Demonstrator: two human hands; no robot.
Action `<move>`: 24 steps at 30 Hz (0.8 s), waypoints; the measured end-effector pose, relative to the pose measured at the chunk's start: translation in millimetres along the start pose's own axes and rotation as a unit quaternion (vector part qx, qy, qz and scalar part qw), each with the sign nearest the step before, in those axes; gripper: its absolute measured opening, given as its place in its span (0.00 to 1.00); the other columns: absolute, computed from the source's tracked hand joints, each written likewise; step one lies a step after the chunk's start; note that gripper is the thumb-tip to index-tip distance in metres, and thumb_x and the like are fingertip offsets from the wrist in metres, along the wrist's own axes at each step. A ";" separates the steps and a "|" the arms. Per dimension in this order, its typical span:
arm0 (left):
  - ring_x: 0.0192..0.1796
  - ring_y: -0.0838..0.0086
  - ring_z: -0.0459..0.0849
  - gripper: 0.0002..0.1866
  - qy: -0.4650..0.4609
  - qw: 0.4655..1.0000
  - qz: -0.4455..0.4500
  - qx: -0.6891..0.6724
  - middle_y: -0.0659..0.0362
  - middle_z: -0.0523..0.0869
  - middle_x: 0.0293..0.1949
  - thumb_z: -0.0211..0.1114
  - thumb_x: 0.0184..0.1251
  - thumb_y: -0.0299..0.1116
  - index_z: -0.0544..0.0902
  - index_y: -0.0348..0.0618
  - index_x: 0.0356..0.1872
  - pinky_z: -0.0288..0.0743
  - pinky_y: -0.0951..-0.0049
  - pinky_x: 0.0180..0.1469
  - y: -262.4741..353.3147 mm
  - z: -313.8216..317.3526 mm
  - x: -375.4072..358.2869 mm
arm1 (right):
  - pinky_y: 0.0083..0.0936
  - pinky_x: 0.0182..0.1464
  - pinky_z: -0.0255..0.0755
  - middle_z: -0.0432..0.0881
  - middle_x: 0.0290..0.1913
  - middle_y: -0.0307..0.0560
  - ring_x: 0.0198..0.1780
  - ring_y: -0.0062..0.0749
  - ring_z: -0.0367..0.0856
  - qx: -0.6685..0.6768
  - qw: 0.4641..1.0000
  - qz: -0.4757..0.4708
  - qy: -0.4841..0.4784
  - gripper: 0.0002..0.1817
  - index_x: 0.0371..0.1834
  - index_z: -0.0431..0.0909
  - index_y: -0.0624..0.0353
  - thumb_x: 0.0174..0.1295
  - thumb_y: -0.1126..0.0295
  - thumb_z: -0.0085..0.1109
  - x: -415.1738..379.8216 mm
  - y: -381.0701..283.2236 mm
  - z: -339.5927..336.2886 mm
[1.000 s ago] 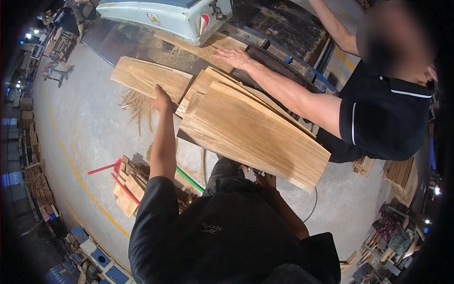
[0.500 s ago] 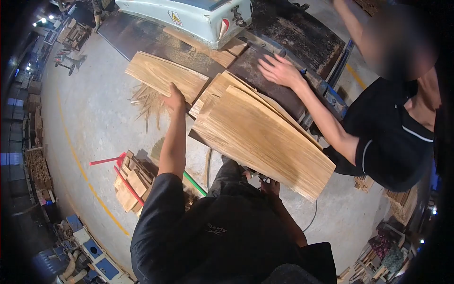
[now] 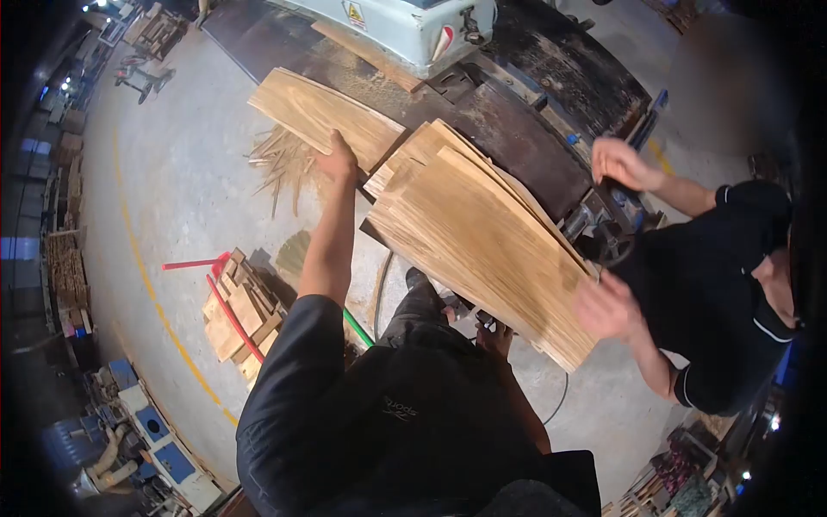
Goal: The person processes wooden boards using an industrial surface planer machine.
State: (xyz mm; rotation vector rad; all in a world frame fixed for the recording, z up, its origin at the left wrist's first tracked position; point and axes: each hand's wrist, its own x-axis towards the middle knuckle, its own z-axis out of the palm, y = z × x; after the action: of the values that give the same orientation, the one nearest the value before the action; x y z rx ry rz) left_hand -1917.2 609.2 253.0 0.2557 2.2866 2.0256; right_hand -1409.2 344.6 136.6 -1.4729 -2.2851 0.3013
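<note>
My left hand (image 3: pixel 336 157) grips the near edge of a short stack of wooden boards (image 3: pixel 323 112), thumb on top, fingers hidden underneath. The stack lies at the edge of the dark machine table. Right of it, a larger fanned pile of wooden boards (image 3: pixel 491 241) reaches toward a co-worker, its wide top board slanting down to the right. Below that pile, beside my leg, hangs my right hand (image 3: pixel 494 338) near a small dark metal part; its fingers are mostly hidden. A co-worker's hand (image 3: pixel 606 306) is at the pile's right end, blurred.
A pale machine housing (image 3: pixel 388 26) with a warning label stands on the dark table (image 3: pixel 517 138), with sawdust and a wood strip (image 3: pixel 366 53) beside it. Wood slivers (image 3: pixel 280 164) lie on the floor at left. Offcuts (image 3: pixel 237 314) with red handles sit lower left. A cable runs below.
The co-worker's hand has withdrawn rightward from the machine table, and their other hand now shows at the pile's right end. My left hand keeps its grip; the whole view has shifted slightly.
</note>
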 end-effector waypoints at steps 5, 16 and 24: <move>0.58 0.52 0.80 0.36 0.018 0.998 -0.051 0.009 0.42 0.81 0.56 0.69 0.58 0.48 0.73 0.32 0.61 0.70 0.59 0.62 19.8 -1.8 -6.9 | 0.55 0.60 0.65 0.68 0.59 0.52 0.61 0.59 0.64 -0.026 0.999 -0.041 0.009 0.14 0.37 0.84 0.37 0.45 0.66 0.72 1.3 1.3 -3.0; 0.57 0.55 0.81 0.34 0.021 0.997 -0.079 0.017 0.43 0.82 0.55 0.69 0.59 0.45 0.73 0.32 0.61 0.71 0.61 0.61 35.7 -4.0 -16.5 | 0.48 0.60 0.66 0.70 0.59 0.50 0.61 0.54 0.65 0.004 1.000 -0.027 0.016 0.14 0.36 0.85 0.38 0.45 0.70 0.69 6.7 -8.5 -9.6; 0.58 0.52 0.80 0.39 0.026 0.999 -0.027 -0.024 0.39 0.81 0.55 0.71 0.57 0.49 0.71 0.30 0.62 0.71 0.59 0.61 3.5 4.5 -1.4 | 0.45 0.58 0.66 0.69 0.59 0.47 0.61 0.51 0.66 0.021 1.000 -0.001 0.008 0.14 0.38 0.85 0.40 0.47 0.70 0.69 9.1 -17.1 -18.4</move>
State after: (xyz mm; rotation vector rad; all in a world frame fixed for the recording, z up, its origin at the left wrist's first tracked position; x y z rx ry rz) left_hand -1914.8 613.8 255.8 0.1377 2.2462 2.0805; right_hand -1418.4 344.9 161.7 -1.4466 -2.2549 0.3340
